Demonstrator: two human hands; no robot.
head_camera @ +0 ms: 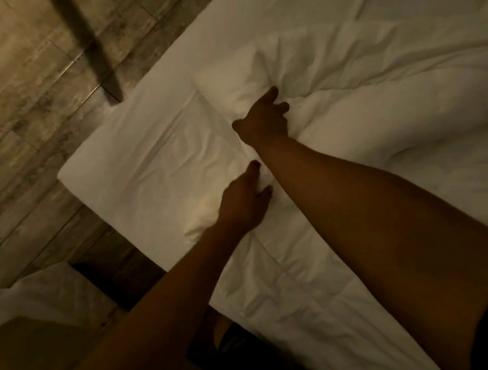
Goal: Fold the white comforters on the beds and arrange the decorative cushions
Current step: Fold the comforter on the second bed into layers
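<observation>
Nearest the camera, at the lower left, lies the corner of a second bed [26,301] with white bedding, dim and partly cut off by the frame edge. A dark gap of floor separates it from the main bed [126,155], whose white sheet fills the middle of the view.

Two bare arms reach out over the main bed. The left hand [242,202] lies on the sheet with fingers fairly straight and slightly spread, fingertips pressing into the fabric just beside the right forearm. The right hand [265,121] is farther out, its fingers curled into a fold of the comforter [377,123], gripping the cloth at its bunched edge. The two hands are apart, one behind the other.

One comforter shows, white, rumpled and heaped across the right and far part of the bed, with deep creases running away from the grip. The sheet to the left of it is bare and wrinkled.

Beyond the bed, the wood-look floor [40,60] runs off to the upper left, crossed by one dark diagonal strip [81,32], too blurred to identify.
</observation>
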